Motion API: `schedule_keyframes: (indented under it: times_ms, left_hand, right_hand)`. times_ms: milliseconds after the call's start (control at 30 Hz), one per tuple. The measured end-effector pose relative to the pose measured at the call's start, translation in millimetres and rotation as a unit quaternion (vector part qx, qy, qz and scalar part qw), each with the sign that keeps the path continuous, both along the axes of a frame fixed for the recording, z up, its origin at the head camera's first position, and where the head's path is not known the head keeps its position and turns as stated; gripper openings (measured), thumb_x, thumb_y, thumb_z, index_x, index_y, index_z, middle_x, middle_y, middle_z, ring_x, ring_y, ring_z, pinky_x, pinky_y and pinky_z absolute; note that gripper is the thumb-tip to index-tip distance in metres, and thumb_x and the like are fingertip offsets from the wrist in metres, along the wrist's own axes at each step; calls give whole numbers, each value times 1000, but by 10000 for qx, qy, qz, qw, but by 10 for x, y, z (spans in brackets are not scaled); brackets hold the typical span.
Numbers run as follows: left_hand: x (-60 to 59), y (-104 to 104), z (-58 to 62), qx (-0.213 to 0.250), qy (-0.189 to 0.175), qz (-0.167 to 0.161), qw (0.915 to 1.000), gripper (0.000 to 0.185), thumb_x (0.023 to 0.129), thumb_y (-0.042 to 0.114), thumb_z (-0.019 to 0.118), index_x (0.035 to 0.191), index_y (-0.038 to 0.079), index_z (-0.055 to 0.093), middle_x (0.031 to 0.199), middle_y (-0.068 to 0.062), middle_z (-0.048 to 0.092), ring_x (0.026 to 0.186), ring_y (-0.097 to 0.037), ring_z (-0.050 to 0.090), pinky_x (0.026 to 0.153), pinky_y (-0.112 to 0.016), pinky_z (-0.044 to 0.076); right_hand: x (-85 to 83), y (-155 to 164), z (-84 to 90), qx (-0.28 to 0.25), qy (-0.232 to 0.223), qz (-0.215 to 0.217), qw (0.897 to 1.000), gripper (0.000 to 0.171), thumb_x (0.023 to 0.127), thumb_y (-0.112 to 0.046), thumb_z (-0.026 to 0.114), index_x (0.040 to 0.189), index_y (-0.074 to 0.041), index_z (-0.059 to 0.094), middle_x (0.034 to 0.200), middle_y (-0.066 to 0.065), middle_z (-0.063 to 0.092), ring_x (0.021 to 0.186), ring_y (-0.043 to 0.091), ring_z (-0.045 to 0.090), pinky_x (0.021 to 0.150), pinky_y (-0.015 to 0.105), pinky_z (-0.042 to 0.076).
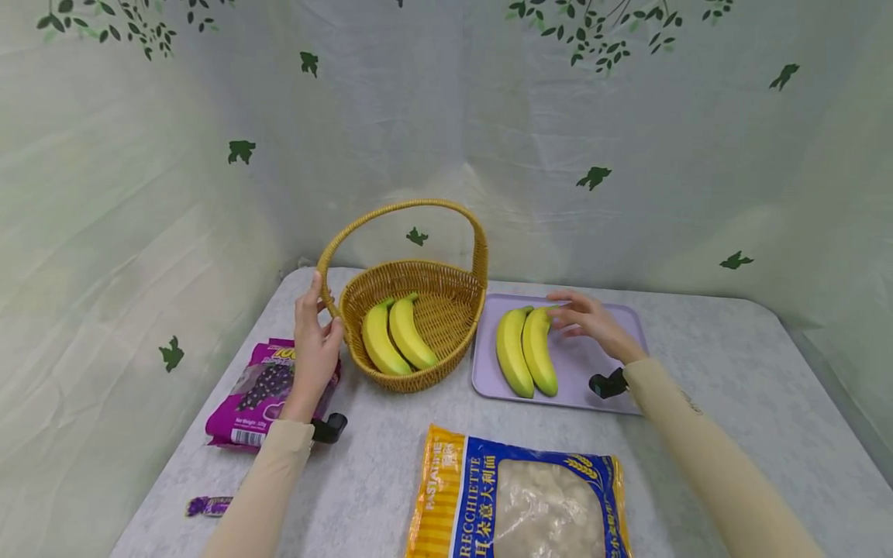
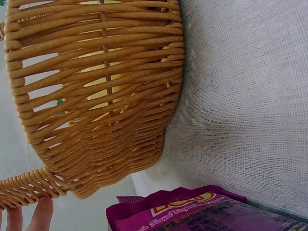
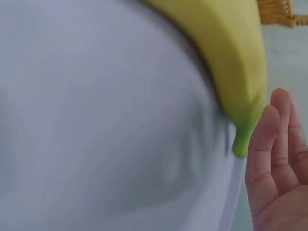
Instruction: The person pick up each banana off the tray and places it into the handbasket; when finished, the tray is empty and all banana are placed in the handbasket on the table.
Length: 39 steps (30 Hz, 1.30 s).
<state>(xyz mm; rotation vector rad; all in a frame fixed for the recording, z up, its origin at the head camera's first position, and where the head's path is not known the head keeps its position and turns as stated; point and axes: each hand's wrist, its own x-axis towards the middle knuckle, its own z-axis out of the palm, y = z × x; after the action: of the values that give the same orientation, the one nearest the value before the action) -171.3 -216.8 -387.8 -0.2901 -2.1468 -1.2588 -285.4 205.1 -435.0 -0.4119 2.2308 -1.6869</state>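
A wicker basket [image 1: 446, 306] with a tall handle stands mid-table and holds two yellow bananas [image 1: 394, 337]. My left hand [image 1: 317, 325] is at the basket's left side, fingers straight up against the foot of the handle [image 2: 24, 190]; its fingertips [image 2: 38, 216] show below the weave. To the right, a lavender tray [image 1: 600, 349] carries two more bananas [image 1: 526, 353]. My right hand [image 1: 572, 314] hovers over the tray, its straight fingers [image 3: 276, 144] just beside the green stem end of the nearer banana [image 3: 226, 53], gripping nothing.
A purple snack bag [image 1: 261, 391] lies under my left forearm, left of the basket. A blue and yellow pasta bag [image 1: 516, 504] lies at the front edge. A small purple wrapper [image 1: 208, 506] sits front left. Leaf-printed cloth walls enclose the table.
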Motion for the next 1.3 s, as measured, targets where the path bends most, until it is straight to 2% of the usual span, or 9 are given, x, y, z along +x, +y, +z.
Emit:
schedule_keyframes:
  times_ms: [100,233,367,567,767,1033,1300]
  left_hand:
    - [-4,-3,-2,6,13,-5,10000,69,90,-17,43,150,9,20,127,-32,33,121,-46,40,89,-64,43]
    - [-10,-8,-7,-23,15,9,10000,69,90,-17,43,150,9,20,127,-32,33,121,-45,40,88,-64,43]
    - [-10,-14,-15,-23,56,13,10000,69,90,-17,43,150,9,20,126,-32,34,120,-46,41,87,-64,44]
    - [-1,-15,-19,-18,42,-3,10000,69,90,-17,43,150,9,20,126,-32,34,120,-46,40,88,-65,43]
    - [1,-8,-20,-36,29,21,10000,69,90,-16,43,150,9,20,126,-32,34,121,-46,40,88,-64,43]
    - [-13,-4,-21,-22,122,6,9999,70,90,-17,43,150,11,21,123,-32,34,120,-48,40,88,-65,43]
    - [-8,-3,-25,-30,100,44,9999,70,90,-17,43,150,11,21,123,-32,35,120,-47,41,88,-65,43]
  right_hand:
    - [17,89,-56,-25,-37,-53,10000,48,99,-15,50,142,3,38,130,31,49,106,45,55,88,51,50]
    - [54,137,-94,164,-175,-93,9997,50,98,-16,52,144,-3,38,131,30,48,103,39,58,86,45,52]
    - [95,129,-127,464,-354,69,9983,57,97,-19,54,148,-5,31,127,31,50,100,34,61,84,43,53]
    - [137,41,-193,455,-639,410,9961,62,97,-17,53,151,-8,23,133,34,42,97,33,62,82,42,54]
    - [175,-120,-190,627,-545,623,9946,69,94,-18,59,152,-9,22,131,34,37,88,26,63,77,41,56]
    - [197,-287,-177,1454,-101,578,9876,70,91,-23,65,149,-7,30,126,30,37,78,23,54,67,34,53]
    - [217,-318,-150,1545,25,438,9870,67,89,-22,65,148,-10,34,124,27,38,78,24,53,68,35,52]
